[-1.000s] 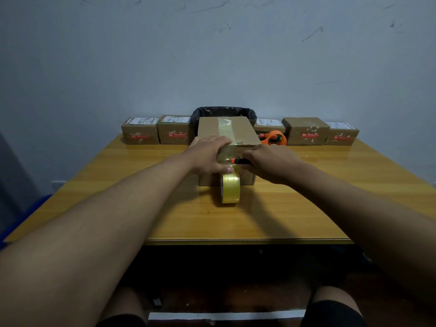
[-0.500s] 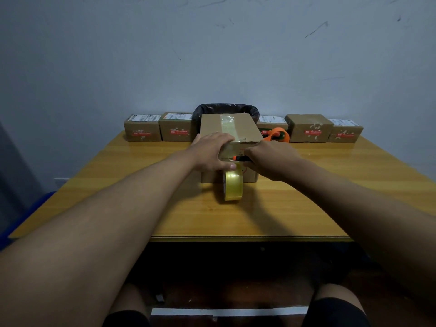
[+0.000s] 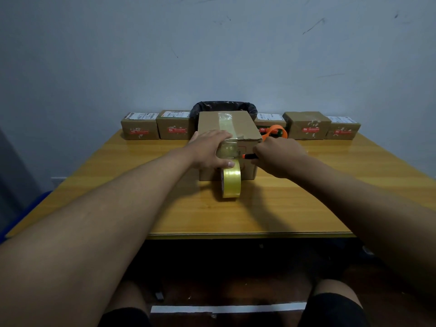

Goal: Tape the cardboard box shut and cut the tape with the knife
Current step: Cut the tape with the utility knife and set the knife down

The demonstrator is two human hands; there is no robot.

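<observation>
A brown cardboard box [image 3: 245,128] stands mid-table with a clear tape strip running along its top and down its near face. The yellowish tape roll [image 3: 231,182] stands on edge on the table, against the box's front, still joined to the strip. My left hand [image 3: 210,149] presses flat on the box's near top edge over the tape, thumb down the front. My right hand [image 3: 278,156] is closed around a knife with an orange and black handle [image 3: 250,156], its tip at the tape on the front face; the blade is hidden.
Several small labelled boxes [image 3: 140,128] line the back edge of the wooden table [image 3: 283,208]. A black bin bag [image 3: 224,107] sits behind the big box, and an orange tape dispenser [image 3: 276,131] lies at its right. My knees show below the table edge.
My right hand has drawn the knife slightly rightwards across the front face. The left hand stays pressed on the box. The roll has hardly moved.
</observation>
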